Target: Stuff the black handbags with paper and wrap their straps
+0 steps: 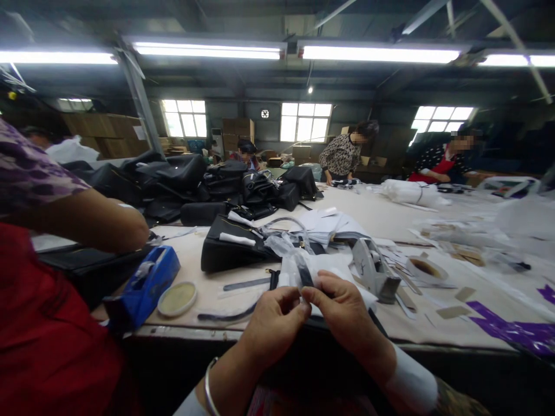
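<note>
My left hand (pixel 277 318) and my right hand (pixel 347 312) meet at the table's front edge, thumbs and forefingers pinched close together. A black strap (pixel 304 271), partly under clear plastic, runs down into the fingertips of my right hand. Whatever my left fingers pinch is too small and hidden to make out. White wrapping (pixel 286 277) lies right behind my hands, over a dark bag that hangs mostly in shadow below them. Just beyond stands a black handbag (pixel 229 245) with white-wrapped pieces on it. Loose dark strips (pixel 247 284) lie left of my hands.
A blue tape dispenser (pixel 150 283) and a round dish (pixel 177 299) stand at left, beside a co-worker's arm (pixel 91 219). On the right are a grey tape dispenser (pixel 375 271), a tape roll (pixel 427 269) and purple plastic (pixel 511 329). Black bags (pixel 173 176) pile up behind.
</note>
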